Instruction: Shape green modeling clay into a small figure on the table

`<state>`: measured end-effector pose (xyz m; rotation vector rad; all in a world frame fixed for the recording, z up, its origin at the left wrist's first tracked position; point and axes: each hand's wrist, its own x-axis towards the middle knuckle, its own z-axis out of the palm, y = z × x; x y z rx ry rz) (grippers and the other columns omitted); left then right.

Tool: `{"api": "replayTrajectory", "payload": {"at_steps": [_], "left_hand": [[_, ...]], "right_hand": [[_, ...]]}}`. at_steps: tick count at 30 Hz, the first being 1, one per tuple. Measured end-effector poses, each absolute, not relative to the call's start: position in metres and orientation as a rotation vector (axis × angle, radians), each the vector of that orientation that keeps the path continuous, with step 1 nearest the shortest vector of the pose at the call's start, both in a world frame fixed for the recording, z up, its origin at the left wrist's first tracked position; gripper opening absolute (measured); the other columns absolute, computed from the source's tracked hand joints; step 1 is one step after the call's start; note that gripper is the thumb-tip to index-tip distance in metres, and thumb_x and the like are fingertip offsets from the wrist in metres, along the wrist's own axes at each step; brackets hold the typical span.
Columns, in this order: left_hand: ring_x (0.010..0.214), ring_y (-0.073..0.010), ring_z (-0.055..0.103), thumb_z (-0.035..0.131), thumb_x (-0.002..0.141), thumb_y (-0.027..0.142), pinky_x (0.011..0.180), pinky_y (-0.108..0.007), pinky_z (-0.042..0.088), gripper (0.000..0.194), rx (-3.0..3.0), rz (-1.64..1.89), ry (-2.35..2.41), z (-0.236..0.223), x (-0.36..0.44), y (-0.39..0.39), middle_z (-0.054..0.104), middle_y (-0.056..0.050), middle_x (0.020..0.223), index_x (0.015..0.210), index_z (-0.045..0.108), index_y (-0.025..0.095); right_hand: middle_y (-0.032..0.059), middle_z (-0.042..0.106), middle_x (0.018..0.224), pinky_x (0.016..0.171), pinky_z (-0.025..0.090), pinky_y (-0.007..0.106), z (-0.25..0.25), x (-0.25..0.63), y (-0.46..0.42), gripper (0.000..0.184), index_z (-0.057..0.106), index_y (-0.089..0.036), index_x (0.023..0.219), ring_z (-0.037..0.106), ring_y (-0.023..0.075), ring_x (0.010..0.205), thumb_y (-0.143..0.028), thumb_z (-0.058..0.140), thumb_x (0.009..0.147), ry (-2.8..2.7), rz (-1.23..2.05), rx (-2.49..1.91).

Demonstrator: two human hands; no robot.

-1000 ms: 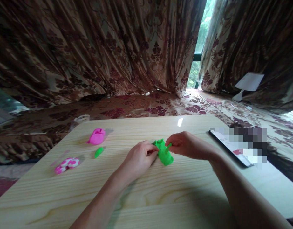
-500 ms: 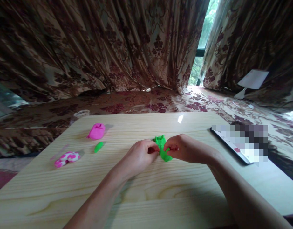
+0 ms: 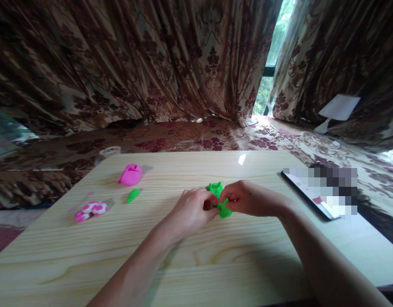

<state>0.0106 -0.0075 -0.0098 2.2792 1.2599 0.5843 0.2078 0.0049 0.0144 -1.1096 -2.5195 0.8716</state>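
While the left hand (image 3: 192, 209) is clamping its fingers on the green clay (image 3: 226, 212), likely for steadiness, the right hand (image 3: 249, 198) is pinching it.

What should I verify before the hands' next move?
1. Left hand at the green figure: ok, fingertips on its left side.
2. Right hand at the figure: ok, fingers pinching a green part.
3. Figure's middle in plain view: not ok, fingers cover some of it.
4. Green parts firmly joined: cannot tell.
5. Loose green piece clear of both hands: ok, lying on the table.
6. Pink piece and pink-and-white piece apart: ok.
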Motion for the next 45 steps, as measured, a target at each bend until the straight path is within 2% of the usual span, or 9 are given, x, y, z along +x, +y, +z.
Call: {"api": "replayTrajectory", "payload": {"at_steps": [7, 16, 26, 31, 36, 41, 45], "left_hand": [[0.071, -0.0165, 0.052, 0.057, 0.072, 0.028, 0.062, -0.026, 0.033, 0.01, 2.335, 0.568, 1.312, -0.01, 0.012, -0.008, 0.059, -0.001, 0.073, 0.075, 0.062, 0.02], [0.071, -0.0165, 0.052, 0.058, 0.07, 0.026, 0.062, -0.026, 0.032, 0.007, 2.352, 0.527, 1.358, -0.008, 0.015, -0.01, 0.059, 0.0, 0.071, 0.072, 0.06, 0.021], [0.072, -0.0169, 0.052, 0.058, 0.069, 0.025, 0.062, -0.025, 0.034, 0.009, 2.286, 0.567, 1.329, -0.007, 0.013, -0.01, 0.06, -0.001, 0.073, 0.075, 0.063, 0.022], [0.066, -0.0153, 0.052, 0.054, 0.072, 0.025, 0.06, -0.025, 0.035, 0.012, 2.102, 0.675, 1.247, -0.008, 0.011, -0.009, 0.061, -0.001, 0.071, 0.077, 0.065, 0.02], [0.065, -0.0147, 0.053, 0.052, 0.075, 0.026, 0.057, -0.024, 0.036, 0.017, 1.915, 0.678, 1.168, -0.001, 0.013, -0.008, 0.062, -0.001, 0.071, 0.077, 0.066, 0.016], [0.071, -0.0153, 0.055, 0.056, 0.073, 0.024, 0.062, -0.025, 0.039, 0.015, 1.826, 0.742, 1.119, 0.002, 0.015, -0.006, 0.064, -0.002, 0.077, 0.082, 0.065, 0.015], [0.072, -0.0159, 0.056, 0.054, 0.077, 0.028, 0.066, -0.026, 0.04, 0.018, 1.754, 0.827, 1.119, 0.001, 0.014, -0.004, 0.065, -0.002, 0.077, 0.08, 0.066, 0.015]], "right_hand": [[-0.002, 0.063, 0.069, 0.054, 0.033, 0.02, 0.014, 0.205, 0.003, 0.017, 0.067, -0.019, 0.082, 0.05, 0.0085, 0.059, -0.016, 0.055, 0.07, -2.575, 0.791, -1.135], [-0.0022, 0.062, 0.065, 0.054, 0.032, 0.02, 0.013, 0.207, 0.003, 0.016, 0.068, -0.019, 0.078, 0.048, 0.0084, 0.057, -0.017, 0.053, 0.071, -2.575, 0.715, -1.175], [-0.0023, 0.063, 0.067, 0.053, 0.034, 0.02, 0.02, 0.207, 0.002, 0.02, 0.069, -0.02, 0.083, 0.049, 0.009, 0.057, -0.018, 0.053, 0.071, -2.528, 0.805, -1.191], [0.0005, 0.067, 0.077, 0.056, 0.037, 0.02, 0.024, 0.207, 0.001, 0.026, 0.07, -0.02, 0.09, 0.053, 0.0106, 0.062, -0.015, 0.052, 0.071, -2.452, 0.79, -1.205], [0.0004, 0.066, 0.075, 0.057, 0.038, 0.02, 0.029, 0.209, 0.002, 0.026, 0.07, -0.02, 0.091, 0.055, 0.011, 0.063, -0.015, 0.05, 0.073, -2.367, 0.823, -1.175], [0.0002, 0.064, 0.072, 0.056, 0.038, 0.021, 0.028, 0.208, 0.002, 0.023, 0.069, -0.019, 0.09, 0.053, 0.0105, 0.061, -0.017, 0.052, 0.074, -2.297, 0.816, -1.187], [0.0011, 0.065, 0.075, 0.058, 0.041, 0.022, 0.026, 0.204, 0.003, 0.022, 0.067, -0.017, 0.092, 0.054, 0.0109, 0.064, -0.018, 0.053, 0.075, -2.231, 0.857, -1.125]]}}
